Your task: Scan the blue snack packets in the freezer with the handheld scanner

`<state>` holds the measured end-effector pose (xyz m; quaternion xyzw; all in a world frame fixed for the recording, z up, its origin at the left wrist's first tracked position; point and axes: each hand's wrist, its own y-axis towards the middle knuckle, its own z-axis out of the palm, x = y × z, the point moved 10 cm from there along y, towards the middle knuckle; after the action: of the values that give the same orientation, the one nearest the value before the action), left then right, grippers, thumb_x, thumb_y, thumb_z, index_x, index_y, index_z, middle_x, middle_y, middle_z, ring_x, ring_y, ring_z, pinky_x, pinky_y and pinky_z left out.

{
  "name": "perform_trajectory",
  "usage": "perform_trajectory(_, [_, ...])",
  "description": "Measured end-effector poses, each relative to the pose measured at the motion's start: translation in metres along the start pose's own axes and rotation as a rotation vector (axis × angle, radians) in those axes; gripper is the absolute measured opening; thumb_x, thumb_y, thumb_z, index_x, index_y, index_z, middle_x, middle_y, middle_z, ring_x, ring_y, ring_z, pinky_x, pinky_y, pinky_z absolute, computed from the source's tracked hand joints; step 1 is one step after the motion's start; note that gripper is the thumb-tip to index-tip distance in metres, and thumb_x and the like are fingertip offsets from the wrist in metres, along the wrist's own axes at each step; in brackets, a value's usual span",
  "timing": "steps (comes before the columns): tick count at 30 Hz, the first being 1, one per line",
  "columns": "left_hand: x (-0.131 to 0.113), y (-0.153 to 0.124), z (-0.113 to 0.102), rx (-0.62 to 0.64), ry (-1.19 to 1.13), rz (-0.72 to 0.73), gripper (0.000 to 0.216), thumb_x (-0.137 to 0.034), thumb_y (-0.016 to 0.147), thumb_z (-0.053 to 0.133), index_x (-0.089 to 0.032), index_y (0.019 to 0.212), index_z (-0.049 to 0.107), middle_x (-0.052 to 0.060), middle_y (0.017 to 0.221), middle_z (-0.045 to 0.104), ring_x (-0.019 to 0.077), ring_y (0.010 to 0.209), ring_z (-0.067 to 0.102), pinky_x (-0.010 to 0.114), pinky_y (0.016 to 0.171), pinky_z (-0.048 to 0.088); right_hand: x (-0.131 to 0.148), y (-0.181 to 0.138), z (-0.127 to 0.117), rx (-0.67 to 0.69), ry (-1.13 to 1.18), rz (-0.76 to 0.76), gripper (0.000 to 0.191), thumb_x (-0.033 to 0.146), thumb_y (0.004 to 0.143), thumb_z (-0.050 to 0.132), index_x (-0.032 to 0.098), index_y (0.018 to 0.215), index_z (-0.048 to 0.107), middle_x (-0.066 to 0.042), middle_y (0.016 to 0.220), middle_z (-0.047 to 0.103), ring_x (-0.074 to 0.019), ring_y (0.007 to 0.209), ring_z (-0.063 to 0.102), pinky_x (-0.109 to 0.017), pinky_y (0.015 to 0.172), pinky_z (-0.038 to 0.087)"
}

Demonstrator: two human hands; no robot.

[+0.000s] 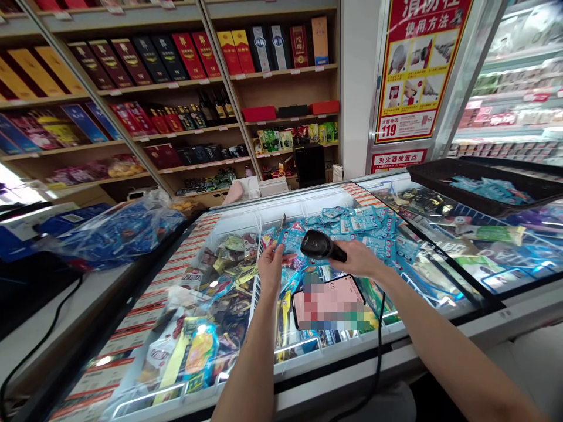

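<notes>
My right hand (358, 258) is wrapped round the handle of a black barcode scanner (317, 244), whose head points left; its cable hangs down by my right forearm. Between the fingers of my left hand (271, 265) is a small blue packet (290, 238), just left of the scanner head. Many similar blue packets (358, 224) lie spread on the freezer's glass top behind both hands. Nearer me on the glass lies a phone (328, 303) with a lit, partly blurred screen.
Under the glass, the chest freezer (303, 375) holds wrapped ice creams in wire baskets. A black tray (484, 181) with more blue packets stands at the right. On the left counter lies a clear plastic bag (118, 231) of blue packages. Stocked shelves (171, 88) line the back.
</notes>
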<state>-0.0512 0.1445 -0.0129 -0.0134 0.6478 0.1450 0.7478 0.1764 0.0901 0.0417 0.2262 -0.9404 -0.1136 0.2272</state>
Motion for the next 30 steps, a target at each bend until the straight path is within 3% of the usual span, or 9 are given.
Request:
perform_trajectory(7, [-0.005, 0.002, -0.007, -0.026, -0.022, 0.002, 0.041, -0.041, 0.07, 0.067, -0.016, 0.101, 0.056, -0.001, 0.06, 0.063, 0.0212, 0.057, 0.067, 0.027, 0.051, 0.048, 0.024, 0.01, -0.015, -0.054, -0.141, -0.123, 0.043, 0.04, 0.081, 0.052, 0.03, 0.123, 0.049, 0.001, 0.101, 0.069, -0.0196, 0.086, 0.063, -0.024, 0.063, 0.033])
perform_trajectory(13, [-0.007, 0.003, -0.009, -0.021, -0.028, 0.018, 0.037, -0.042, 0.07, 0.067, -0.016, 0.095, 0.056, -0.002, 0.061, 0.061, 0.0212, 0.059, 0.067, 0.027, 0.052, 0.047, 0.009, 0.014, -0.017, -0.031, -0.213, -0.034, 0.047, 0.035, 0.075, 0.056, 0.025, 0.12, 0.049, 0.0, 0.092, 0.069, -0.0192, 0.076, 0.062, -0.025, 0.06, 0.03])
perform_trajectory(20, [-0.004, 0.006, -0.009, -0.015, -0.019, 0.034, 0.039, -0.043, 0.07, 0.066, -0.016, 0.095, 0.054, -0.003, 0.063, 0.058, 0.0189, 0.057, 0.066, 0.024, 0.05, 0.044, 0.01, 0.007, 0.003, 0.041, -0.208, -0.116, 0.034, 0.039, 0.078, 0.054, 0.026, 0.109, 0.055, -0.001, 0.089, 0.069, -0.0193, 0.08, 0.063, -0.025, 0.061, 0.03])
perform_trajectory(30, [-0.003, 0.006, -0.012, -0.007, 0.025, 0.061, 0.036, -0.045, 0.07, 0.066, -0.016, 0.089, 0.055, -0.003, 0.067, 0.055, 0.0169, 0.056, 0.065, 0.023, 0.05, 0.043, 0.008, 0.003, 0.004, 0.042, -0.221, -0.116, 0.035, 0.04, 0.081, 0.053, 0.025, 0.112, 0.057, -0.001, 0.09, 0.07, -0.0197, 0.08, 0.063, -0.025, 0.062, 0.031])
